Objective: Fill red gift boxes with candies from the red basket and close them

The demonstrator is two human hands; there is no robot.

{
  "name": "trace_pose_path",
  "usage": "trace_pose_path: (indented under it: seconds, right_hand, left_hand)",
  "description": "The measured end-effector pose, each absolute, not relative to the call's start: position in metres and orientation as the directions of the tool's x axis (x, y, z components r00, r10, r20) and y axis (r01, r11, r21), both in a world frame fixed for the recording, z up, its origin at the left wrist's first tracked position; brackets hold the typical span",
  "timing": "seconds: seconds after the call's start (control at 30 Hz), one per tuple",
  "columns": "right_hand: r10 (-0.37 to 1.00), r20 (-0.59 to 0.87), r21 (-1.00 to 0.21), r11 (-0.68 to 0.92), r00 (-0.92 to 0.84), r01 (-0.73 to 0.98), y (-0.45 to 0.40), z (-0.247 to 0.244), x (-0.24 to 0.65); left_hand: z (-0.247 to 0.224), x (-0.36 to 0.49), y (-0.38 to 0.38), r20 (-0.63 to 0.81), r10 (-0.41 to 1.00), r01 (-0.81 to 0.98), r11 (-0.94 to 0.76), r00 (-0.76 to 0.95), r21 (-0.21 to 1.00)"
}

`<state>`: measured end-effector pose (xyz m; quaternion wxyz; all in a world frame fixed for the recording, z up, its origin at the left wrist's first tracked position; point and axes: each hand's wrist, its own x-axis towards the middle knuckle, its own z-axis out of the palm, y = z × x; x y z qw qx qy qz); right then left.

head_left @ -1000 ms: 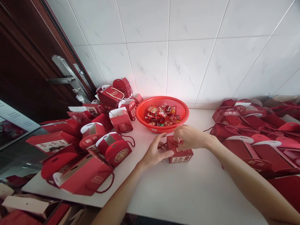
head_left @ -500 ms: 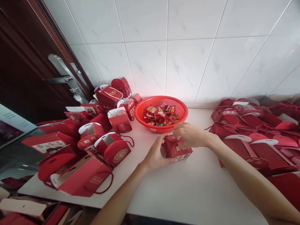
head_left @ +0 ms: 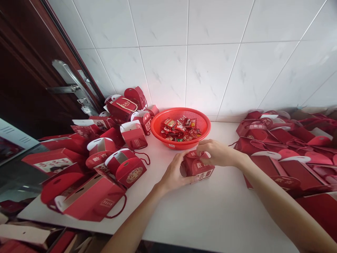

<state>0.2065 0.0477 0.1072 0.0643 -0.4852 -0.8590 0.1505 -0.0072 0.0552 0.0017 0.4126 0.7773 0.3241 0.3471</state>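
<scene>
A small red gift box [head_left: 198, 168] with gold and white characters stands on the white table in front of me. My left hand [head_left: 176, 173] wraps round its left side, the thumb low along the front face and the fingers behind. At the box's top, my right hand [head_left: 214, 153] has its fingers curled on the upper flaps; the fingertips are partly hidden. Just behind the box sits a red plastic basket [head_left: 181, 144] holding wrapped sweets [head_left: 179, 129] in mostly red wrappers.
Several red gift boxes [head_left: 96, 196], some with cord handles, crowd the table's left side. A pile of flat or folded red boxes [head_left: 284, 151] covers the right. White tiles [head_left: 163, 77] rise behind; a dark door [head_left: 28, 70] with a metal handle stands at left.
Hardly anything differs. The right fingers have shifted slightly at the box's top, and the view has moved a touch. The left hand keeps its hold.
</scene>
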Motion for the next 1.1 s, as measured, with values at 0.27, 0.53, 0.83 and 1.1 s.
trace_pose_path:
  seconds: [0.27, 0.53, 0.83, 1.1]
  right_hand:
    - [0.86, 0.063, -0.27, 0.503, -0.506, 0.821, 0.042, 0.092, 0.205]
    - [0.826, 0.208, -0.188, 0.56, -0.524, 0.807, 0.037, 0.075, 0.207]
    - [0.823, -0.118, -0.195, 0.53, -0.556, 0.825, 0.057, 0.101, 0.197]
    - [0.798, -0.222, -0.205, 0.524, -0.56, 0.827, 0.069, 0.104, 0.196]
  left_hand:
    - [0.005, -0.005, 0.053, 0.278, 0.798, 0.264, -0.47, 0.535, 0.842]
    - [0.003, -0.003, 0.052, 0.338, 0.776, 0.284, -0.54, 0.532, 0.793]
    - [-0.001, -0.003, 0.053, 0.329, 0.764, 0.271, -0.539, 0.555, 0.798]
    - [0.0, -0.005, 0.053, 0.324, 0.755, 0.254, -0.537, 0.57, 0.805]
